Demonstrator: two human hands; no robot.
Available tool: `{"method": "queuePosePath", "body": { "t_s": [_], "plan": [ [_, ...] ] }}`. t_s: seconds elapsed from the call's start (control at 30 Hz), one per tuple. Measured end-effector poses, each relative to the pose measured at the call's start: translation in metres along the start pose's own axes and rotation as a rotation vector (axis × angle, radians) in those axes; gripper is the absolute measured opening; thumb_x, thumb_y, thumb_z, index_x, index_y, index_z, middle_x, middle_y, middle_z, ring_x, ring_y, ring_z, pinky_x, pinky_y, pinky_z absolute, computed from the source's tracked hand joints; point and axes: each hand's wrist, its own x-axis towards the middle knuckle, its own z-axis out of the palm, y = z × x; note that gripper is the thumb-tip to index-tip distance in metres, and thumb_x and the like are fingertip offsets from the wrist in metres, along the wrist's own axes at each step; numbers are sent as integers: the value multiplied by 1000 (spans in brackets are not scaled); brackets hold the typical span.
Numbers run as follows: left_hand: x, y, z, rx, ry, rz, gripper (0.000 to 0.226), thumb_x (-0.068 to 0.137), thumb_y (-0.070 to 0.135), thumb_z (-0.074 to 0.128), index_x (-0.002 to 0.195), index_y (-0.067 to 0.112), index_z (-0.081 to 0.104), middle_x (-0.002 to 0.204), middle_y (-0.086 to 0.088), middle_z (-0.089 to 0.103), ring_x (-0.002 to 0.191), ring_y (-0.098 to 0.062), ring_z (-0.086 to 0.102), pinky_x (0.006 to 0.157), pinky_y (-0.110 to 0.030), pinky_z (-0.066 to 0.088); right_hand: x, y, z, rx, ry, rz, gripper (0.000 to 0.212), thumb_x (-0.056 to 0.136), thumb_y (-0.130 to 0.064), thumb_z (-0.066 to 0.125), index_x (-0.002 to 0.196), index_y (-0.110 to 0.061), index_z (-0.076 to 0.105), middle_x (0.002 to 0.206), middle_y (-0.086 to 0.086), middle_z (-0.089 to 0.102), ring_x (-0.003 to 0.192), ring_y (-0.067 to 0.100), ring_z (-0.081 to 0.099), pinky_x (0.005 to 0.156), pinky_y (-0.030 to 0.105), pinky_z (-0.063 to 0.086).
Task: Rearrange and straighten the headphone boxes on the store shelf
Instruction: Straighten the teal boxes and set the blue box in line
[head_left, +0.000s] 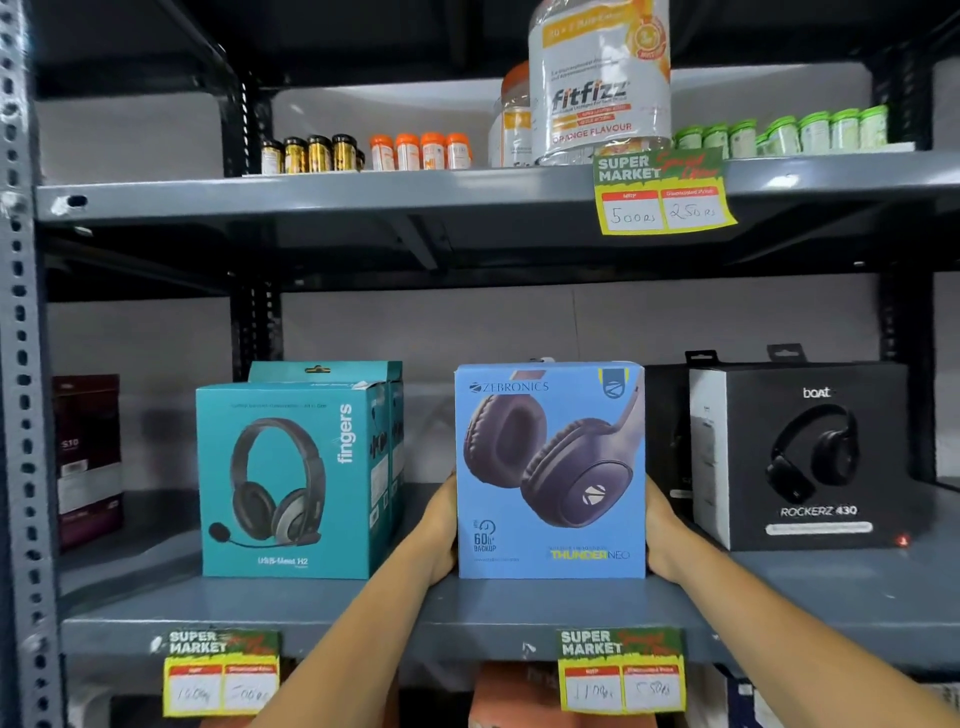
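A light blue Zebronics headphone box (550, 470) stands upright at the front middle of the grey shelf (363, 613), facing me. My left hand (439, 530) grips its left side and my right hand (662, 535) grips its right side. To its left stands a teal Fingers headset box (291, 480) with a second teal box (332, 370) behind it. On the right sits a black boAt Rockerz box (810, 457), with another black box (667, 441) partly hidden behind.
A dark maroon box (88, 457) stands at the far left of the shelf. The upper shelf (363, 192) carries small bottles and a large Fitfizz jar (600, 83). Yellow price tags (621, 670) hang from the shelf edges. A perforated steel upright (21, 364) runs down the left.
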Motion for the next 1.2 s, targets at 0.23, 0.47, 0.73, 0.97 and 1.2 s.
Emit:
{"method": "queuePosePath", "body": {
  "t_s": [0.23,0.47,0.73,0.97,1.2],
  "plan": [
    [2,0,-1,11,11,-7,43,94,49,45,80,14,65,76,-10,75,65,-27,69,67,-35,55,2,1,-1,19,-6,17,37,92,-41,51,60,-22,52,55,1,58,48,16,54,51,24,41],
    [2,0,-1,24,6,-15,45,94,49,43,85,11,65,78,-10,75,66,-27,70,69,-37,55,3,2,-3,24,-1,15,36,94,-41,49,64,-21,54,55,1,61,48,16,56,49,23,43],
    [-2,3,0,9,-11,-13,40,94,45,46,88,10,65,81,-12,75,67,-28,70,62,-33,57,-1,0,-3,37,-32,10,37,94,-43,48,64,-21,56,60,2,63,53,18,58,51,24,44],
    [-6,0,0,-37,136,134,64,94,61,27,87,16,71,82,-12,78,80,-32,72,79,-42,55,-9,0,-5,35,-2,7,45,93,-56,44,78,-21,69,73,5,75,70,23,69,65,33,54],
    [-52,-18,33,14,286,565,45,99,47,30,141,35,40,152,9,39,137,-8,36,114,-38,28,-46,3,-28,-202,-103,-99,64,94,-60,33,150,-30,27,149,-21,26,146,8,19,121,35,12]
  ]
}}
